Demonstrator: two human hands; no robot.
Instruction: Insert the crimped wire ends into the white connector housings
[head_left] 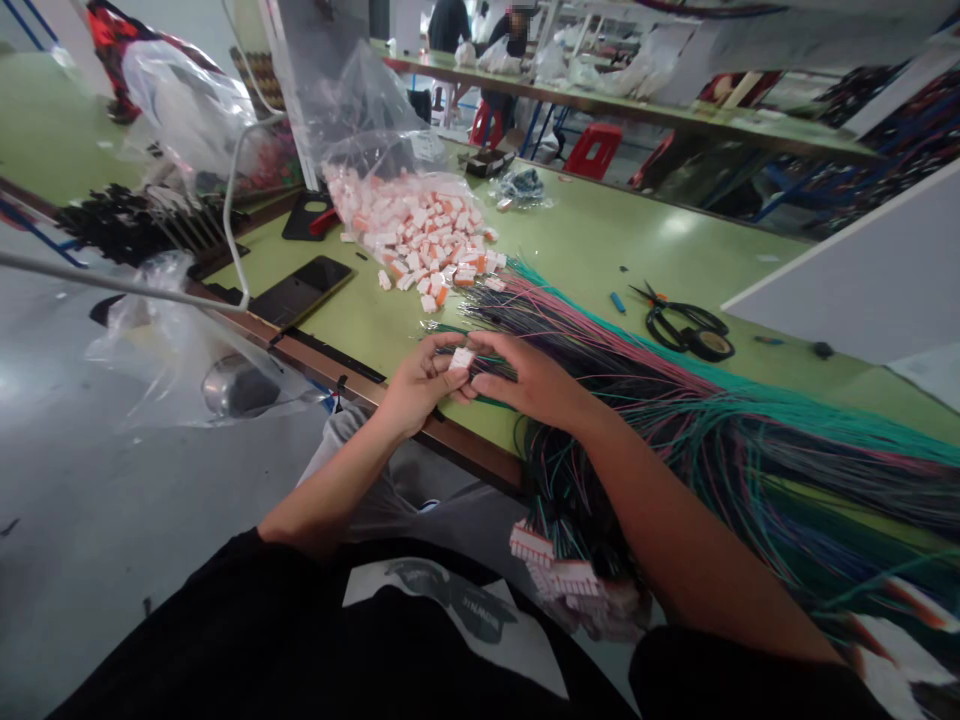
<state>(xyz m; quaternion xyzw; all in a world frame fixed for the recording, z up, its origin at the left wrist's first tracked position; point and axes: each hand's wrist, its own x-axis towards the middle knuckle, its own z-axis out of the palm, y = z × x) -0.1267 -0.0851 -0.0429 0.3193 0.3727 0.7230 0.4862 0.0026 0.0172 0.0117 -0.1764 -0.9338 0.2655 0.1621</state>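
Note:
My left hand (421,388) pinches a small white connector housing (462,358) between thumb and fingers, just above the table's near edge. Close against it on the right, my right hand (529,380) has its fingers curled with the tips by the housing. Thin dark wires show around those fingertips, but what they hold is hidden. Behind both hands lies a pile of white and orange connector housings (431,235), spilling from a clear plastic bag (382,120). A long bundle of green, pink and dark wires (675,400) stretches from near my hands to the right.
Black-handled scissors (667,318) and a roll of black tape (711,346) lie beyond the wires. A dark phone (304,290) rests left of the pile. Finished-looking wired connectors (562,575) hang at the table edge by my lap. A bent white rod (234,200) crosses at left.

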